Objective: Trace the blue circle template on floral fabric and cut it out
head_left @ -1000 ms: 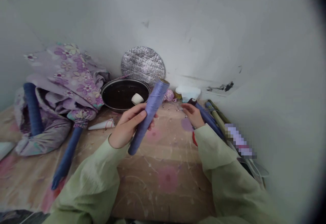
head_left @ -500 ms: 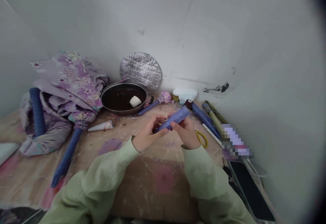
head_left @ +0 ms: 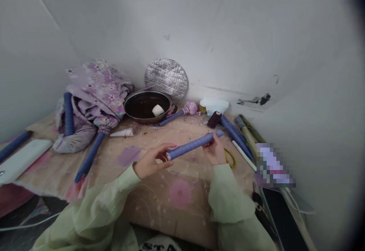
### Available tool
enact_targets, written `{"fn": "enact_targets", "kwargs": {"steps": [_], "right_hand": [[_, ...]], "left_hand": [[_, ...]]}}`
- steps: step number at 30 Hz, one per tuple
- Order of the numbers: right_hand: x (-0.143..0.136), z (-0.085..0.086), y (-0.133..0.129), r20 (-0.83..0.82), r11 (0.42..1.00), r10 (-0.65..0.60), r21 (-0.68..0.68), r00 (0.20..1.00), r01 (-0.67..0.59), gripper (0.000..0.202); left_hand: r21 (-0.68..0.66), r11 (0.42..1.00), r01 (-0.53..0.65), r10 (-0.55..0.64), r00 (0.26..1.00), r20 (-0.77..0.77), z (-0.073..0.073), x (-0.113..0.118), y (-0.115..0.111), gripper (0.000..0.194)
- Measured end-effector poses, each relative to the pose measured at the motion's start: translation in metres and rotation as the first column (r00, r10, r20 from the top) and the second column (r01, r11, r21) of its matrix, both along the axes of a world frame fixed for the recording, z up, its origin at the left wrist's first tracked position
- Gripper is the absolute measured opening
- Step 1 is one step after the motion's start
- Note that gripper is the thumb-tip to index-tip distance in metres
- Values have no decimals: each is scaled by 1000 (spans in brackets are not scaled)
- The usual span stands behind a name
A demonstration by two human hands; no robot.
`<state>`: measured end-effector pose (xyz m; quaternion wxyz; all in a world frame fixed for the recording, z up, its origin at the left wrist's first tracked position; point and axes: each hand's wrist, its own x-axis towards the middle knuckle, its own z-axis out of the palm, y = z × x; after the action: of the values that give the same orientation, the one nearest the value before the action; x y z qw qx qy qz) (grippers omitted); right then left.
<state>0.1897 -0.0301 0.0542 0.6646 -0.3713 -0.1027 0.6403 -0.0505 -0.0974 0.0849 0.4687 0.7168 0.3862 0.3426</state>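
Note:
A blue, cloth-wrapped roll (head_left: 191, 146) is held up slantwise over the table, its pale left end lower than its right. My right hand (head_left: 214, 152) grips it near the upper right end, thumb on top. At the lower end my left hand (head_left: 155, 160) is open, thumb and fingers apart around the tip; whether they touch it I cannot tell. Just beyond my right hand lie a dark thread spool (head_left: 214, 119) and yellow-handled scissors (head_left: 230, 158), partly hidden by that hand.
A dark pan (head_left: 128, 115) holding a white cup-like piece stands at the back, before a silver disc (head_left: 167, 78). Floral cloth (head_left: 99, 87) with blue rolls is heaped left. Blue and green rolls (head_left: 245, 135) and a phone (head_left: 285, 220) lie right. A white block (head_left: 27, 159) lies left.
My left hand has loosened and slid to the roll's lower end. The roll now shows along most of its length, held by my right hand. The view has shifted left.

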Motion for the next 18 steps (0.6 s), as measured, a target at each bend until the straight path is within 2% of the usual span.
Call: {"fn": "enact_targets", "kwargs": {"steps": [2,5,8,11,15,18], "right_hand": [[-5,-18,-2,-26,997,63,-46,998,-64,14],[-20,-38,-11,-67,983,158,-88,985,-163,17],[-32,-50,-20,-110,965,234,-98,966,-245,19],[-38,-56,-25,-143,955,275,-77,951,-288,20],[-41,-60,-27,-161,953,292,-36,943,-301,19],[-42,-63,-28,-173,956,287,-9,942,-293,18]], "left_hand": [[30,998,-50,49,998,34,3,6,-9,40],[91,988,-124,122,992,27,16,16,-20,37],[151,974,-171,170,985,19,31,26,-29,36],[180,969,-168,164,986,36,41,33,-36,33],[109,980,-166,166,986,3,45,37,-43,32],[-13,982,-189,189,982,27,39,32,-42,36]]}}
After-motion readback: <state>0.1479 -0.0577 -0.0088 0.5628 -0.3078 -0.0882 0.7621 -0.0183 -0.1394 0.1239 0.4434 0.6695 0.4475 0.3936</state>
